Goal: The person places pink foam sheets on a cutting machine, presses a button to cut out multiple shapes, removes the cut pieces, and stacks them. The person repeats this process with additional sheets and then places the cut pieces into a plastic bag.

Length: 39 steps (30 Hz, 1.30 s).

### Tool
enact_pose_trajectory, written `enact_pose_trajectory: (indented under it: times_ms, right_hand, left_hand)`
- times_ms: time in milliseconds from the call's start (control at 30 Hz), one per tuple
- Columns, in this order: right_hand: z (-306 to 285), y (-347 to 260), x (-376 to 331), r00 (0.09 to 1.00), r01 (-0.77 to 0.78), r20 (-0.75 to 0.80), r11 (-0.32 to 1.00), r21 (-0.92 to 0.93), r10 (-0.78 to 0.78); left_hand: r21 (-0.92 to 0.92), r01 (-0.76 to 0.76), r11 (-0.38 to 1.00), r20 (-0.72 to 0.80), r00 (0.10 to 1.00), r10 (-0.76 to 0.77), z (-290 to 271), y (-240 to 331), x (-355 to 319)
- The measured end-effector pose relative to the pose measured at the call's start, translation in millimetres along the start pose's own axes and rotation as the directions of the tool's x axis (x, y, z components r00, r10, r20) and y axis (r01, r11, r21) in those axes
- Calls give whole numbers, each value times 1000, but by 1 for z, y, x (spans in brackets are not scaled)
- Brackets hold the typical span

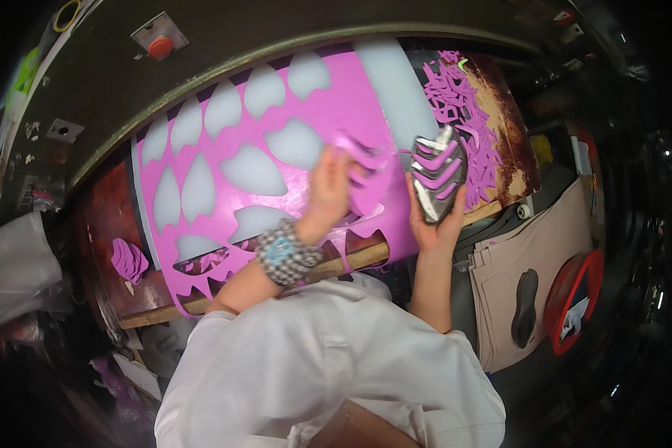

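A pink sheet [231,149] lies across a pale cutting board [396,89], with rows of leaf-shaped holes cut through it. My right hand [434,224] holds up a metal cutting die [439,183], its fingers around the lower end. Pink strips sit between the die's curved blades. My left hand [328,187], blurred by motion, pinches a pink cut-out piece [367,179] with curved slots, above the sheet and left of the die. A checked cloth cuff [287,252] wraps my left wrist.
Pink scrap strips [467,127] are heaped at the right. A small stack of pink pieces [129,260] lies at the left. The machine's beam [261,22], with a red button [160,47], spans the far side. Beige sheets [530,276] and a red-rimmed container [575,299] stand at the right.
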State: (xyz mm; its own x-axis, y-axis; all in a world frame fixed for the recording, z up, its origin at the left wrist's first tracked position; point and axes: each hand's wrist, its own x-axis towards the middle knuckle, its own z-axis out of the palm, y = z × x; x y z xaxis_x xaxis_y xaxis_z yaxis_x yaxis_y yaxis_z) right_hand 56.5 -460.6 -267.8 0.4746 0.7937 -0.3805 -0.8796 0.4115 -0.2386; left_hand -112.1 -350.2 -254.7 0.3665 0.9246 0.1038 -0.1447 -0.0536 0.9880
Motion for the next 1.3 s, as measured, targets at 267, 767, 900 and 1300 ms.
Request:
enact_pose_trajectory:
  times_ms: [267,767,900,1300]
  right_hand:
    - [-22,-49,-6,938,-38,-313,943,331,148]
    - [36,93,59,825,451,522,-305,-839,-218]
    - [26,102,79,756,461,625,-521,-718,-194]
    - [129,105,194,683,602,648,-241,-761,-337]
  left_hand:
    - [130,48,990,-257,966,-13,-125,14,-21]
    - [127,218,968,-696,715,-70,-203,38,-61]
    - [-75,168,983,-703,691,-172,-280,50,-113]
    - [688,635,350,-722,645,249,-343,-6,-120]
